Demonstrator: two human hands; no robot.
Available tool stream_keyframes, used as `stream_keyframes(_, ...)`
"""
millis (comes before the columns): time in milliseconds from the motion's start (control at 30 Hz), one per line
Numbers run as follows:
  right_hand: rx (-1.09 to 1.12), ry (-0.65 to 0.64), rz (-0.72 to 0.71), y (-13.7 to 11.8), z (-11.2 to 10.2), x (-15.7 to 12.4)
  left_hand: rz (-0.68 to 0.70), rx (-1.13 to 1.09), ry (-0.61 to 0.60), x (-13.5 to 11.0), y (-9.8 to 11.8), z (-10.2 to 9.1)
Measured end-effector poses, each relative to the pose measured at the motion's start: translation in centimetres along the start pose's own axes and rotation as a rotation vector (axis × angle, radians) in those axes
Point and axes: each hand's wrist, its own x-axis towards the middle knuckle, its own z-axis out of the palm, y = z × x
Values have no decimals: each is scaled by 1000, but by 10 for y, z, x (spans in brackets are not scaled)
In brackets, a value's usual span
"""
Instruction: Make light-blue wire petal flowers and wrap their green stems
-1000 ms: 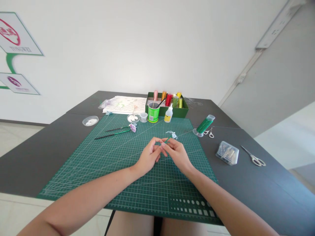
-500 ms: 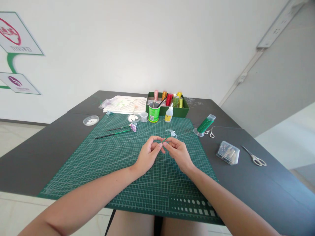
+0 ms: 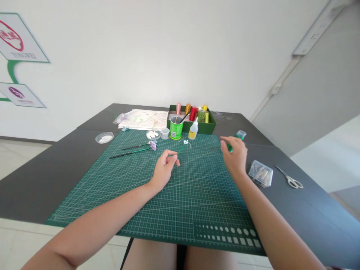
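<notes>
Pinched between the thumb and fingers of my left hand is a thin green stem with a small pale-blue flower at its far end, held over the cutting mat. My right hand hovers at the mat's right edge, fingers apart, with nothing visible in it. It lies in front of the green thread spool and hides most of it. The small scissors there are out of sight behind the hand.
Two wrapped stems with a lilac flower lie on the mat. Behind stand a green can, a glue bottle and a box of thread spools. At right are a clear case and scissors; at left, a dish.
My right hand has left the stem and moved right, to the green spool. My left hand keeps the stem, shifted slightly left, and the pale-blue flower has moved left and away.
</notes>
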Motion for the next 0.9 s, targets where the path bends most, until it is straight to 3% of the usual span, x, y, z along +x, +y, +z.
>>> stream_keyframes(67, -93, 170, 67, 25, -7, 11, -3, 4, -19, 0, 0, 1)
stream_keyframes(133, -78, 243, 133, 49, -12, 18, -5, 18, -36, -2, 0, 2)
stream_keyframes(200, 10, 213, 227, 68, -12, 22, 0, 24, -42, -3, 0, 2)
stream_keyframes(333, 184, 0, 386, 88, 1, 21, 18, 28, -31, -3, -1, 1)
stream_keyframes(433, 169, -110, 399, 89, 11, 17, 17, 25, -36, -2, -2, 0)
stream_keyframes(567, 134, -124, 358, 76, 15, 13, 11, 21, -45, -2, -2, 0)
stream_keyframes(900, 328, -313, 169, 44, 34, -4, 7, 16, -66, 0, -7, 0)
